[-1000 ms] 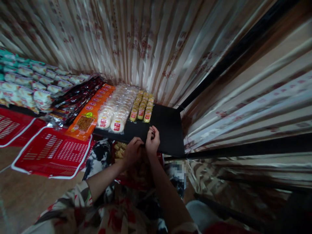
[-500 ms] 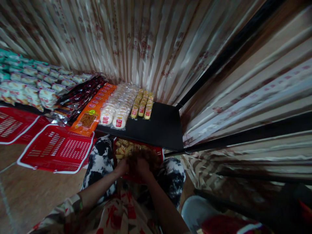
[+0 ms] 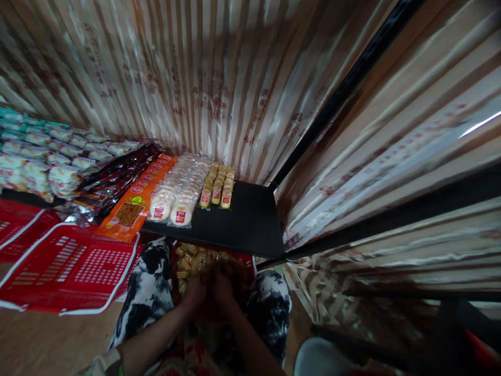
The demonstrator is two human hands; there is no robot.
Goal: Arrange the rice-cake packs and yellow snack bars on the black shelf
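Low between my knees, my left hand (image 3: 197, 290) and my right hand (image 3: 222, 288) are close together over a red basket (image 3: 253, 262). Small yellow wrapped snack packs (image 3: 187, 261) fill the basket's left side. Both hands look closed, with the fingers curled inward and partly hidden. A dark brownish patch lies just beyond them, too dim and blurred to tell what they hold. Ahead on the black shelf (image 3: 242, 224) are short rows of the same kind of yellow packs (image 3: 216, 190), beside rows of round white wrapped crackers (image 3: 180, 213).
Further left lie an orange snack bag (image 3: 127, 214), dark shiny packets (image 3: 113, 177) and white-and-green packs (image 3: 35, 156). Red baskets with white rims (image 3: 78, 266) stand below them. A pleated curtain (image 3: 195, 78) hangs behind, and a black frame bar (image 3: 332, 104) slants on the right.
My view has shifted, so the shelf and its goods appear lower and further left. Both hands stay together over the basket, slightly lower in the picture.
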